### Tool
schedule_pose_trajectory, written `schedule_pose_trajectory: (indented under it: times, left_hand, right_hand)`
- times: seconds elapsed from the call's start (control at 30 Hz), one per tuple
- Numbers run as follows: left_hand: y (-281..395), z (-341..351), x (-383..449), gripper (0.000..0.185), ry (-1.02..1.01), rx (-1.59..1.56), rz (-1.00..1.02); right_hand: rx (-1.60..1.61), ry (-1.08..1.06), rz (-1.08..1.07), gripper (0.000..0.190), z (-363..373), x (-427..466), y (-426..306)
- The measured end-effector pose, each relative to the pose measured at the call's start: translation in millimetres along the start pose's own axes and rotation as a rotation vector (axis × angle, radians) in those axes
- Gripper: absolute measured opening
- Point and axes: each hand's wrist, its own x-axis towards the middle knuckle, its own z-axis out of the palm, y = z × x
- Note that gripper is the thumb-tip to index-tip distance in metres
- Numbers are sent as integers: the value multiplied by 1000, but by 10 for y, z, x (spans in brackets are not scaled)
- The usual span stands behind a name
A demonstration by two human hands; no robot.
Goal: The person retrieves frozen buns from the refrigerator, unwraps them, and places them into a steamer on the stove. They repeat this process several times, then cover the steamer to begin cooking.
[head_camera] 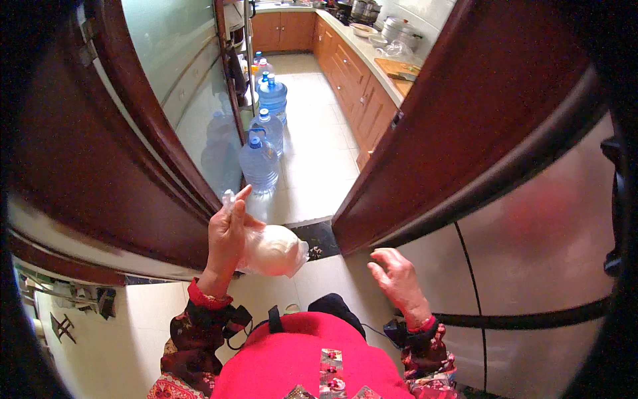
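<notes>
My left hand grips the gathered neck of a thin clear plastic bag. A pale, rounded thing fills the bag, and the plastic hides what exactly it is. The bag hangs to the right of my palm, over the tiled floor before a doorway. Empty and with bent fingers spread, my right hand hovers in the air. It is nearest to the right door frame and the silvery front of a refrigerator.
Beyond the dark stone threshold lies a kitchen. Several large plastic water bottles line the floor beside a sliding glass door. Wooden cabinets run along the right, bearing a cutting board with a knife, bowls and a steamer pot.
</notes>
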Motion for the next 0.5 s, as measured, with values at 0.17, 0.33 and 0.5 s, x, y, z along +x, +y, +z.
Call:
schedule_pose_trajectory:
  times: [0.17,0.33,0.5]
  left_hand:
    - [-54,-86,463,42,95,67,33]
    - [-64,-147,1070,39,157,140,21]
    - [-153,-187,1969,38,225,105,-2]
  right_hand:
    - [-42,-137,-231,16,324,928,-39]
    - [-82,-287,-292,20,637,1989,-248]
    - [117,-247,-431,18,897,3281,-572]
